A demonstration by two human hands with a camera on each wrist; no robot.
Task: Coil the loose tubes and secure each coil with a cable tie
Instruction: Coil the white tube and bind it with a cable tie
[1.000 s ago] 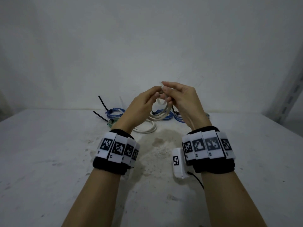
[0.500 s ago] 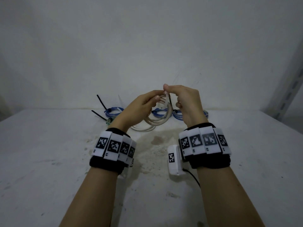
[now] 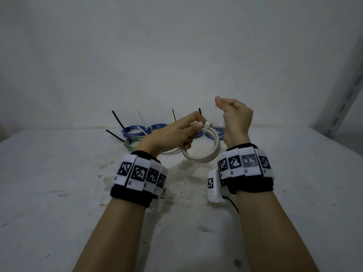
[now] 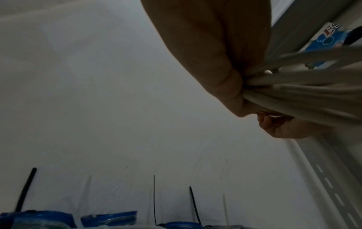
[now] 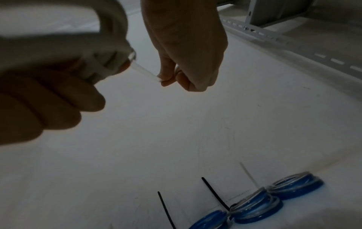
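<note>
Left hand is gripping the white coil at its top, fingers curled round the bundled loops; the coil is hanging below the grip, clear of the tabletop. A pale cable tie is wrapped round the coil at the grip point, its band showing just right of the left fingertips in the head view.

Right hand is pinching the tie's clear tail between thumb and forefinger, the other fingers curled in. In the right wrist view the tail is running taut from the coil to that pinch.

Change from half a second ago: the hands were touching above the coil then; now the right hand is standing up and to the right of the coil, apart from the left. The coil is also showing as a fuller open ring than before.

Behind the coil, near the wall, blue coils are lying in a row on the tabletop, black tie tails sticking up from them. A greenish coil is lying left of the white coil, and another white coil is lying on the tabletop just behind the left wrist.
</note>
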